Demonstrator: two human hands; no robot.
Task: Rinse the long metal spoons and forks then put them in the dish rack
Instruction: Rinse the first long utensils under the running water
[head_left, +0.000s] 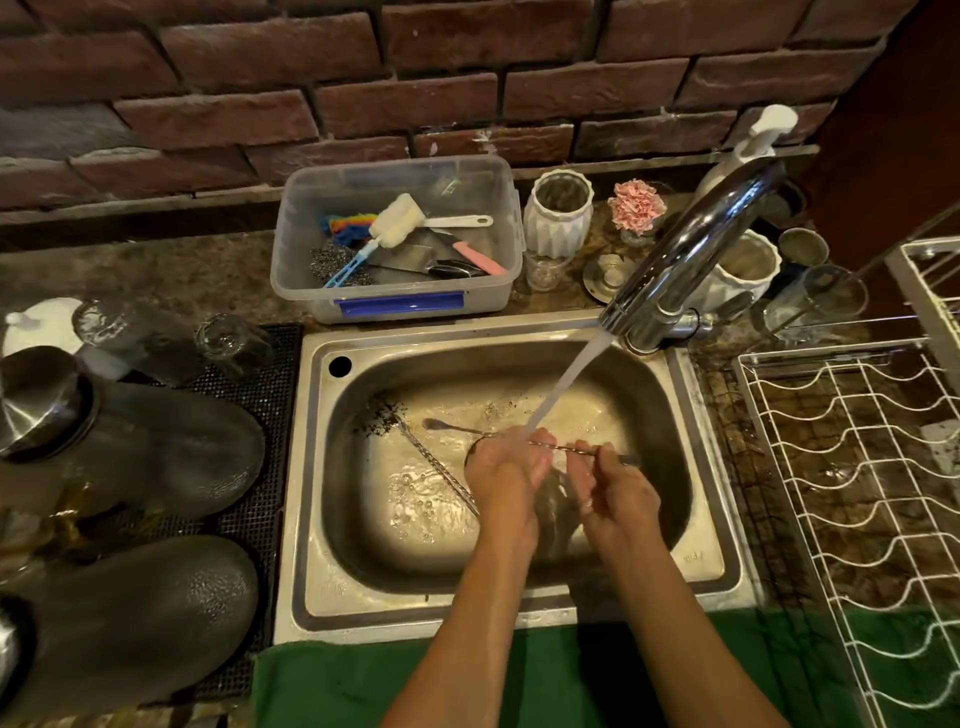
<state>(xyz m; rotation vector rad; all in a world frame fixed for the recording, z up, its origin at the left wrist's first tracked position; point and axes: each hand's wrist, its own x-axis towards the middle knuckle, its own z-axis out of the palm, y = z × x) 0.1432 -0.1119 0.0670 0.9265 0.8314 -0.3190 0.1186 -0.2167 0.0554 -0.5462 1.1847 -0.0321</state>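
- Water (566, 382) pours from the faucet (691, 265) straight onto my left hand (506, 467), fingers curled around a long metal utensil (558, 447) over the sink (519, 608).
- My right hand (618, 486) pinches the same utensil's other end.
- Two more long utensils, a twisted-handle one (436, 462) and a spoon (447, 427), lie in the basin.
- I see the white wire dish rack (852, 467) on the right, holding no cutlery.

A tub (395, 304) is sitting at the surface's (156, 275) back edge; a rack (852, 467) is standing at its right edge.
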